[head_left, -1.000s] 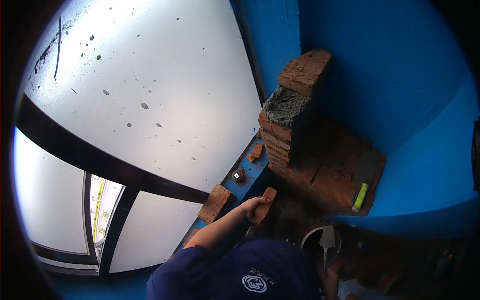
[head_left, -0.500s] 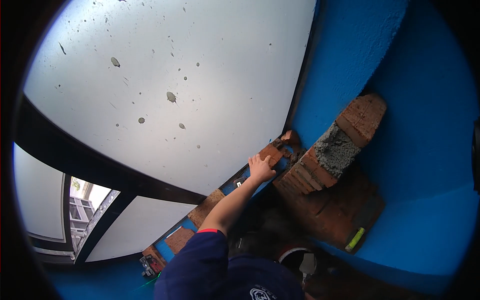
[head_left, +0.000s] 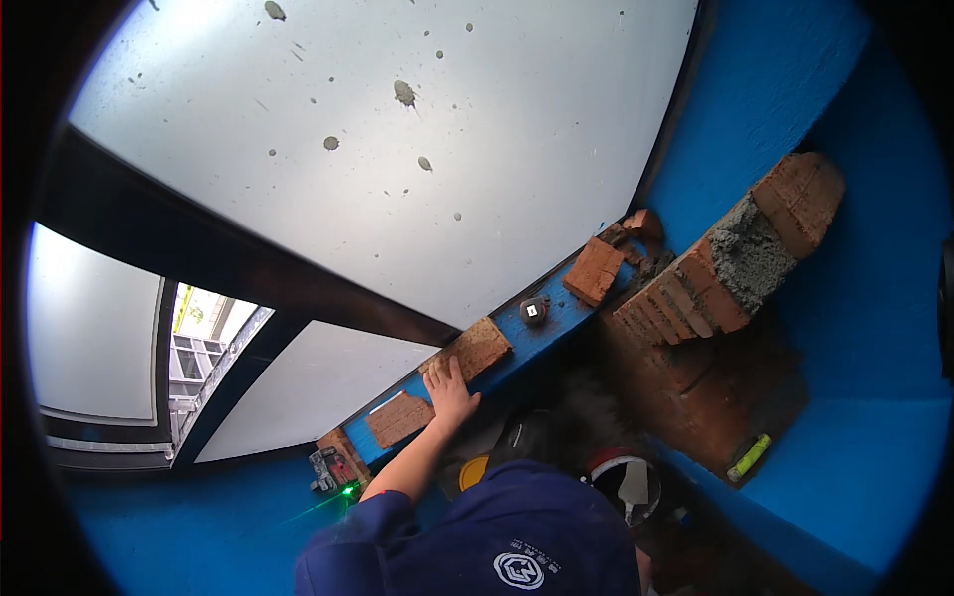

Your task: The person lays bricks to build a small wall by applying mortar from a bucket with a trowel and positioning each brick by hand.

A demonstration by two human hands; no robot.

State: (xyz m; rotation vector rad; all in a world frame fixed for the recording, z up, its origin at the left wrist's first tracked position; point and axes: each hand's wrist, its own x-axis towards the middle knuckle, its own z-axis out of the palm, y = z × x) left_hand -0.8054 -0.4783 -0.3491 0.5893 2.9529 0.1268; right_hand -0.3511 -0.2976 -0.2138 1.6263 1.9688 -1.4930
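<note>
My left hand [head_left: 452, 394] reaches over the blue ledge with its fingers spread. Its fingertips touch the near-left end of a reddish-brown brick [head_left: 479, 348] lying flat against the window frame, without wrapping round it. Just left of the hand lies another brick piece [head_left: 399, 419]. Farther right along the ledge stand a small dark tape measure [head_left: 534, 310] and an orange brick piece [head_left: 594, 271]. My right hand is out of sight; only a sliver of that arm shows at the lower edge.
A short brick wall [head_left: 686, 303] with grey mortar [head_left: 752, 256] on top rises at right. Below are a bucket [head_left: 604, 459] with a trowel [head_left: 633, 487] and a yellow-green tool [head_left: 749, 457]. A laser level [head_left: 326, 471] glows green at the ledge's left end. Blotched window glass [head_left: 397, 199] borders the ledge.
My left hand has moved left along the ledge, from the orange brick piece to the longer brick. The orange piece is now fully uncovered. The view has shifted left.
</note>
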